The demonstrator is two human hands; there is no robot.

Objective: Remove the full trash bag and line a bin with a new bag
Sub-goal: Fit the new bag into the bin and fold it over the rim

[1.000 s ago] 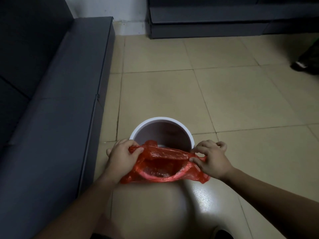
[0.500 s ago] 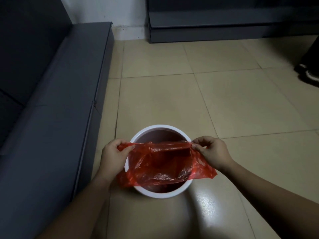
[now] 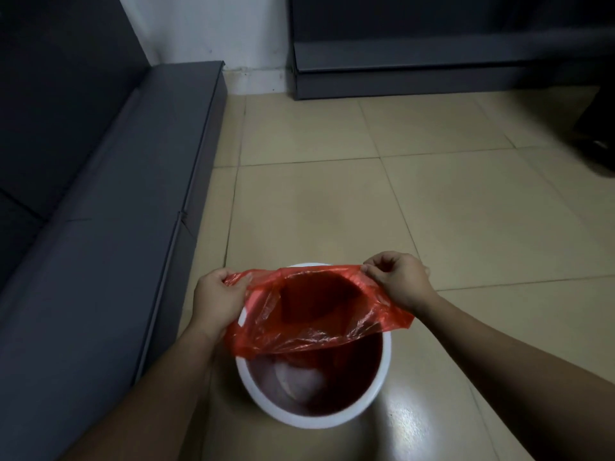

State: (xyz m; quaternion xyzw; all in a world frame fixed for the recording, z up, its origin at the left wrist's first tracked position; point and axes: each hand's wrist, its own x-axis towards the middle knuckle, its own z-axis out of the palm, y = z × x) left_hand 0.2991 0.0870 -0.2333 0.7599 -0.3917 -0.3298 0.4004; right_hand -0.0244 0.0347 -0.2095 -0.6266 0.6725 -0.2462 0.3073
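Note:
A round white bin (image 3: 386,377) stands on the tiled floor right below me. A thin red plastic bag (image 3: 316,314) is stretched open over its far half, its mouth spread wide and its body hanging into the bin. My left hand (image 3: 218,301) pinches the bag's left edge beside the bin's left rim. My right hand (image 3: 399,281) pinches the bag's far right edge above the far rim. The bin's near half shows bare, with a pale shape at the bottom.
A dark grey sofa (image 3: 100,227) runs along the left, close to the bin. A dark low cabinet (image 3: 416,68) sits against the far wall. Someone's dark shoe (image 3: 599,151) is at the right edge. Beige floor tiles (image 3: 332,211) lie beyond the bin.
Both hands have moved apart and toward the bin's far rim, pulling the red bag's mouth wider. The bag now hangs deeper into the bin.

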